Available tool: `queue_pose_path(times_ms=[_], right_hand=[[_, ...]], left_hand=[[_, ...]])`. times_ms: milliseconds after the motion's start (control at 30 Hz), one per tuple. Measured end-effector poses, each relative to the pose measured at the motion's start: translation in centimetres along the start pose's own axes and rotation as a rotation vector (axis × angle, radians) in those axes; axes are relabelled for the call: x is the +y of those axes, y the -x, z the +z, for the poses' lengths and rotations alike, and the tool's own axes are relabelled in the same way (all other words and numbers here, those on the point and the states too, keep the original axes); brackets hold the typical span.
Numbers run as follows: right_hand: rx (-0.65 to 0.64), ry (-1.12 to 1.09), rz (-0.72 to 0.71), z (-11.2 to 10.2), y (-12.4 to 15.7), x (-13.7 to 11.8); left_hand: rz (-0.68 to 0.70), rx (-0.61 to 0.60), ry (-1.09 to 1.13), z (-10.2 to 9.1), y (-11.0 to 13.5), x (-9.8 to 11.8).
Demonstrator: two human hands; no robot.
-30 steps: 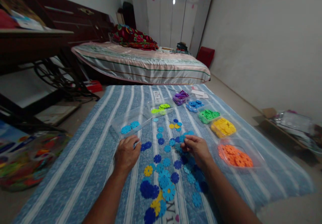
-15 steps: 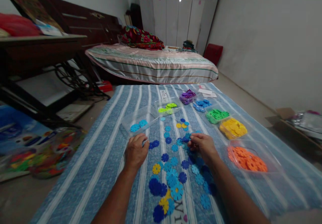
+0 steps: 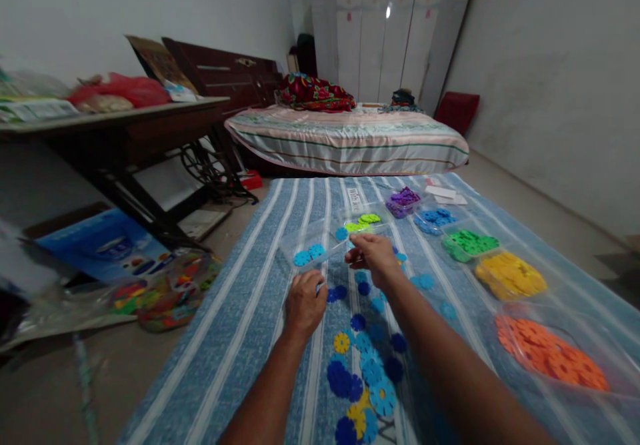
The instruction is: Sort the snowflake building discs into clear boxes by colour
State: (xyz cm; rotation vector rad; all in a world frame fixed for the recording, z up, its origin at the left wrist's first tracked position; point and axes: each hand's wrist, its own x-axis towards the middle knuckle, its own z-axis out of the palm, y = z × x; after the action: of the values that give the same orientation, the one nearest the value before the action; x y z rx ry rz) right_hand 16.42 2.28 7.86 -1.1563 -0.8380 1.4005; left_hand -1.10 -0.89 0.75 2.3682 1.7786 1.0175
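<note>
My right hand point(image 3: 373, 258) is raised over the cloth with its fingers pinched. At its fingertips shows a light blue interlocking disc point(image 3: 341, 233), near the clear box of lime discs point(image 3: 369, 219). My left hand point(image 3: 305, 301) rests on the striped cloth with fingers curled and thumb closed in; what lies between them is hidden. Just above it stands a clear box point(image 3: 290, 243) holding light blue discs point(image 3: 309, 255). Dark blue discs point(image 3: 337, 293) lie beside the left thumb. Loose light blue discs point(image 3: 383, 395), dark blue and yellow discs point(image 3: 341, 342) are spread between my forearms.
Along the right stand clear boxes of purple point(image 3: 403, 201), blue point(image 3: 434, 220), green point(image 3: 470, 243), yellow point(image 3: 511, 275) and orange discs point(image 3: 550, 353). White cards point(image 3: 445, 193) lie at the back. Beyond is a bed point(image 3: 345, 138); a sewing-machine table point(image 3: 115, 115) stands left.
My right hand has moved left and away from me, from the scattered discs to the lime box. The left hand stays on the cloth. The view has turned left.
</note>
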Motion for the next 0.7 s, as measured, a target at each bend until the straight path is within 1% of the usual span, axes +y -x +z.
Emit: queue_pose_path(times_ms=[67, 100, 167, 233, 300, 433, 567, 700], right_hand=[[-0.018, 0.08, -0.028, 1.3, 0.0, 0.8], [-0.032, 0.135, -0.053, 1.4, 0.2, 1.5], [-0.051, 0.252, -0.117, 0.7, 1.1, 3.1], [-0.037, 0.375, -0.175, -0.8, 2.3, 4.2], [-0.012, 0.484, -0.236, -2.5, 3.5, 4.7], [0.034, 0.603, -0.321, -5.6, 5.5, 3.7], [0.129, 0.634, -0.326, -8.5, 6.6, 2.5], [0.237, 0.692, -0.316, -11.5, 7.1, 2.2]], left_hand=[[-0.006, -0.004, 0.008, -0.1, 0.1, 0.1], [-0.009, -0.005, 0.009, -0.1, 0.2, 0.1], [-0.013, -0.006, 0.006, 0.0, 0.3, 0.2], [-0.013, -0.003, 0.0, 0.1, 0.4, 0.2], [-0.013, 0.002, -0.001, 0.2, 0.4, 0.2], [-0.014, 0.004, 0.004, 0.2, 0.5, 0.2], [-0.015, 0.002, -0.001, 0.1, 0.5, 0.2], [-0.008, 0.003, 0.003, 0.3, 0.5, 0.0]])
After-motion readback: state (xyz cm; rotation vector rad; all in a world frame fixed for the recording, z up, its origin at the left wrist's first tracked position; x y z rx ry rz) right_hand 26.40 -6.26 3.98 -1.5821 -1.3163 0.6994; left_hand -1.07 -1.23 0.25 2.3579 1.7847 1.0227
